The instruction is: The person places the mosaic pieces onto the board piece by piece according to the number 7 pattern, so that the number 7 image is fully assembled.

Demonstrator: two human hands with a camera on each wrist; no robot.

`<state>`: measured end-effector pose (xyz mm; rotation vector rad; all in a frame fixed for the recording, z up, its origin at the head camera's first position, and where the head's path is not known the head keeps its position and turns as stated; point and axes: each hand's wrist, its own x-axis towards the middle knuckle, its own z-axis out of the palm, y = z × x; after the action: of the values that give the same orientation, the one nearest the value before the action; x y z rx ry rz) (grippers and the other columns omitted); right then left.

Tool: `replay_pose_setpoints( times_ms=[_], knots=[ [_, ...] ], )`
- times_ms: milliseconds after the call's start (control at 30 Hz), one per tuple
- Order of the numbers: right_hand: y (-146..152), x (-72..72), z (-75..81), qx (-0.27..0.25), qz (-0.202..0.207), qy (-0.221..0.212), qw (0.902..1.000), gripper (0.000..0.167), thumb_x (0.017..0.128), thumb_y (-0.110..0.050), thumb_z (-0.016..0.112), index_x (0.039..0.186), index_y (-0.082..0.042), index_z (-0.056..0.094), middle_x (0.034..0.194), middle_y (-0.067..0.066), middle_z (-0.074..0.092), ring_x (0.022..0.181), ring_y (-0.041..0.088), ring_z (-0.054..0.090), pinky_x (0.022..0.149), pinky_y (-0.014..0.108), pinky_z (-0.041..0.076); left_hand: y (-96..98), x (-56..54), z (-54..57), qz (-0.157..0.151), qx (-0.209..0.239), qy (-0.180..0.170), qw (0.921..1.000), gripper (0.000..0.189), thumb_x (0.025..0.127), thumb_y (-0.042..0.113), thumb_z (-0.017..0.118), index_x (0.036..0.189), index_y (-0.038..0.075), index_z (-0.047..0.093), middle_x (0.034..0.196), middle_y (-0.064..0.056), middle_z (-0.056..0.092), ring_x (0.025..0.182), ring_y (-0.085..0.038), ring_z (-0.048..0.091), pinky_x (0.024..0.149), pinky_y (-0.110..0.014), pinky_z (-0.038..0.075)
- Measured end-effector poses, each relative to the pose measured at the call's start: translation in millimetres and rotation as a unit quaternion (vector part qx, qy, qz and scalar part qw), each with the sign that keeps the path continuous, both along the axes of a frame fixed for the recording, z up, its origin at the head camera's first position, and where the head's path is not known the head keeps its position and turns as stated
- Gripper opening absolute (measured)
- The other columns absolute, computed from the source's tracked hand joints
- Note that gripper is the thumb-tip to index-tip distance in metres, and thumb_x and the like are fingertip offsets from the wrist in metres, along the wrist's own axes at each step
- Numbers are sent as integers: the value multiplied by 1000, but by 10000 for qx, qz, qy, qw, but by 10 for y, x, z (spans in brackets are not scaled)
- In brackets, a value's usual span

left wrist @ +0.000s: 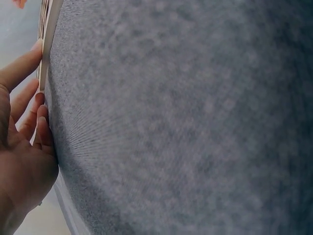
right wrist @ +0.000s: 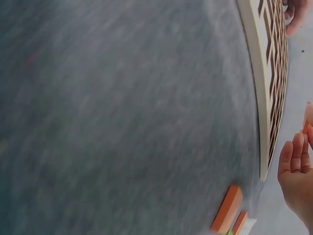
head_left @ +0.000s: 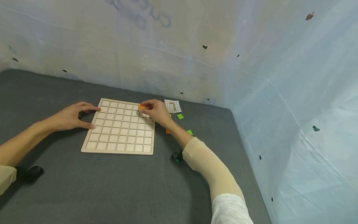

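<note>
— Right side?
— My right hand (head_left: 156,112) pinches an orange tile (head_left: 141,107) between thumb and fingers, above the board (head_left: 117,137) near its far right corner.
— Left?
— My left hand (head_left: 74,116) holds nothing. Thumb and fingers spread wide, tips touching the board's left edge.
— Board position?
— Flat on the dark surface (head_left: 120,186), between my hands.
— Loose bits?
— Right of the board: a printed grid card (head_left: 173,106), a green tile (head_left: 180,116) just nearside of it, another green piece (head_left: 190,132) and orange pieces (right wrist: 227,209) partly hidden behind my right arm.
</note>
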<state>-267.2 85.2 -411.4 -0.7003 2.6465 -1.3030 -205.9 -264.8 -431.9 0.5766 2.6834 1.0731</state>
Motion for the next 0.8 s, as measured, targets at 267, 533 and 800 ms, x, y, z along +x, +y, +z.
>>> replay_pose_setpoints(
  times_ms=[267,533,800],
  knots=[
    [-238,10,-7,162,112,85,9998,25,92,-24,74,115,-16,74,107,-3,69,92,4,63,76,19,51,-9,13,-13,52,-80,-24,10000,74,81,23,85,145,6,50,145,-23,37,121,-42,45,91,-59,40],
    [-433,0,-13,57,110,31,9999,24,91,-24,75,113,-16,75,102,-5,70,87,2,63,73,18,51,4,12,10,69,-149,-27,9999,75,81,26,84,145,5,50,145,-25,36,121,-43,46,91,-60,40],
    [-635,45,-68,109,124,-257,9995,26,91,-24,75,114,-14,74,97,-7,69,84,1,61,70,17,50,6,16,2,-74,-126,50,9999,75,81,24,85,144,4,50,144,-25,37,120,-43,47,90,-59,42]
  ],
)
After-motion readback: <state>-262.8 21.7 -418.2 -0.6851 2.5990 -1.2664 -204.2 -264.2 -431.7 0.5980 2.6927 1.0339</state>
